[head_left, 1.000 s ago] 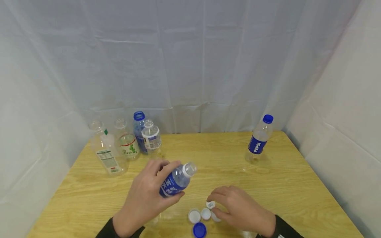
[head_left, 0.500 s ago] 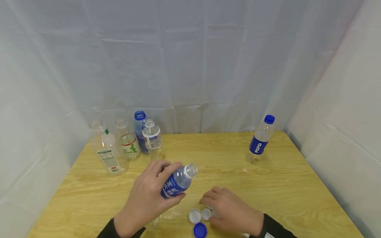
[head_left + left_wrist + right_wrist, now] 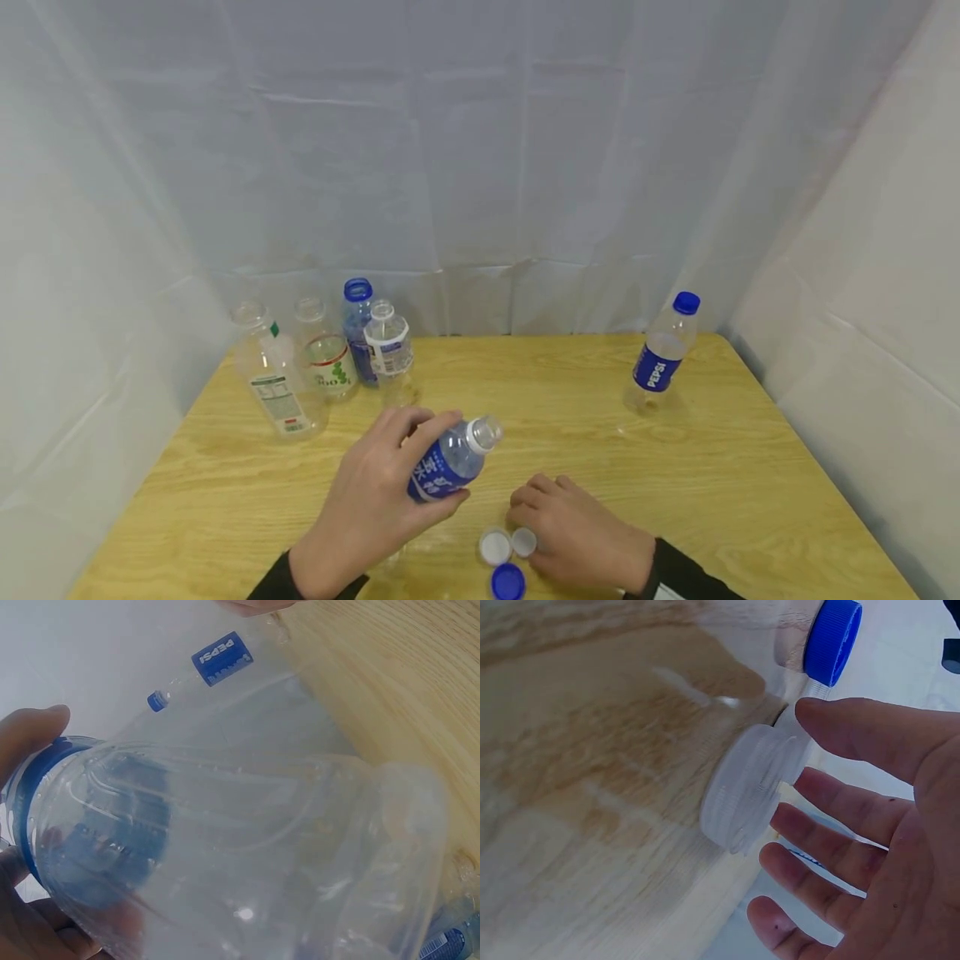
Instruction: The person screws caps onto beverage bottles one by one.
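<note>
My left hand [image 3: 386,479] grips a clear plastic bottle [image 3: 453,458] with a blue label, tilted so its uncapped mouth points right. In the left wrist view, the bottle's clear body [image 3: 247,847] spreads across the picture, fingers around its labelled part. My right hand [image 3: 573,533] is low over the tabletop by the loose caps, covering some of them. Beside it lie a white cap [image 3: 523,542], a wider white cap [image 3: 495,547] and a blue cap [image 3: 508,582]. In the right wrist view, its fingers are spread and slightly bent beside a translucent cap [image 3: 742,791].
Uncapped bottles stand at the back left: a large clear one [image 3: 281,400], one with a green-printed label [image 3: 333,371], a blue one [image 3: 358,325] and a small clear one [image 3: 390,354]. A Pepsi bottle [image 3: 660,362] with a blue cap stands at the right. White sheeting surrounds the table.
My right hand has moved left and lower over the caps, hiding ones that showed a second ago. My left hand keeps its grip on the tilted bottle.
</note>
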`<state>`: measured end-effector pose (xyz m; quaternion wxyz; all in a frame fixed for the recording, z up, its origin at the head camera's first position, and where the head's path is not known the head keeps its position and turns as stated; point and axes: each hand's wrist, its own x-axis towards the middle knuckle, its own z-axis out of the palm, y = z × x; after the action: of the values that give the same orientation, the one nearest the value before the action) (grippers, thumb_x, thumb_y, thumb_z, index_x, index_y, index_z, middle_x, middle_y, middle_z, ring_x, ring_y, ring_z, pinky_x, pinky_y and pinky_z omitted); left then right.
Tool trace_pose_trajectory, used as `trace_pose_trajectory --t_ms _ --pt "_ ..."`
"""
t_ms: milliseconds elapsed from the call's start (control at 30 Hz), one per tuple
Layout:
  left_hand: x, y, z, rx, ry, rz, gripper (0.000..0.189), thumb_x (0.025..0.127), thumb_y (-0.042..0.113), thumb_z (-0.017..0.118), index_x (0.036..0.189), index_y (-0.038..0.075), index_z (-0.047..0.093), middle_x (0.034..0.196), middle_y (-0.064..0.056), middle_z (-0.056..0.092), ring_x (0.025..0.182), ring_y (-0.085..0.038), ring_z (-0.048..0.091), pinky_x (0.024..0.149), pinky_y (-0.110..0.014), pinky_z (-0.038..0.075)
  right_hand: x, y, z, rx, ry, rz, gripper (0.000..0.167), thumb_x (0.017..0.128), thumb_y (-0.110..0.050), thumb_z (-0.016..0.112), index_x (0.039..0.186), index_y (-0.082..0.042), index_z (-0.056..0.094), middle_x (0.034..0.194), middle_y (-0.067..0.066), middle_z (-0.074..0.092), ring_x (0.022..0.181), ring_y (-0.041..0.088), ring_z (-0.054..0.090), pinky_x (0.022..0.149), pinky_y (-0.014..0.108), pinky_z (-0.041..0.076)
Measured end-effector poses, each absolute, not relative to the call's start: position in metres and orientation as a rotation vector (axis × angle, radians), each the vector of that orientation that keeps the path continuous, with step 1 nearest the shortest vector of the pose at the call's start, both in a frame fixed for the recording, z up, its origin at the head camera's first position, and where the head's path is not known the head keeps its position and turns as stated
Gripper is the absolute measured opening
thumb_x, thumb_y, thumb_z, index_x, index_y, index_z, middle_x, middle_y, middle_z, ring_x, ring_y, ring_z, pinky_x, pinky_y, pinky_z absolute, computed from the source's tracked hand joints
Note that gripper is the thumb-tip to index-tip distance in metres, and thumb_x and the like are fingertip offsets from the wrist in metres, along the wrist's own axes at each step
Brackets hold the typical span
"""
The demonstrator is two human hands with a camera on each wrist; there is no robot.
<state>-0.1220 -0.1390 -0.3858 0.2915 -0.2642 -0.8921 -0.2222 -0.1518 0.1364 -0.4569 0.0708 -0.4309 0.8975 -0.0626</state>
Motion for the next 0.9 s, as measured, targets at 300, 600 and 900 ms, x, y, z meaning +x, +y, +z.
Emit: trace_pose_trajectory --t_ms 300,600,900 --pt "-0.122 -0.14 -0.386 -0.697 -2.392 -0.602 0.091 0.064 0.042 0.1 0.143 0.029 0.058 0.12 0.003 0.064 0.103 -0.011 0.061 0.078 -0.032 0.061 -0.155 0.135 -0.463 -1.377 2.688 -0.227 0.021 0.095 -0.026 0.075 0.116 -0.026 0.074 0.124 -0.01 0.069 0.114 0.01 0.058 0.088 0.031 0.051" --pt "-0.121 -0.14 -0.387 -0.692 -2.407 -0.595 0.09 0.064 0.044 0.099 0.143 0.029 0.058 0.121 0.003 0.063 0.103 -0.01 0.061 0.077 -0.031 0.061 -0.156 0.134 -0.462 -1.358 2.686 -0.245 0.016 0.096 -0.03 0.074 0.112 -0.028 0.074 0.123 -0.01 0.069 0.115 0.01 0.058 0.088 0.031 0.05" --pt "-0.12 -0.138 -0.389 -0.704 -2.407 -0.617 0.091 0.065 0.042 0.1 0.145 0.03 0.057 0.12 0.004 0.063 0.103 -0.009 0.06 0.078 -0.031 0.061 -0.153 0.137 -0.45 -1.338 2.735 -0.364 0.021 0.093 -0.029 0.076 0.113 -0.025 0.075 0.114 -0.012 0.071 0.104 0.005 0.059 0.084 0.029 0.051"
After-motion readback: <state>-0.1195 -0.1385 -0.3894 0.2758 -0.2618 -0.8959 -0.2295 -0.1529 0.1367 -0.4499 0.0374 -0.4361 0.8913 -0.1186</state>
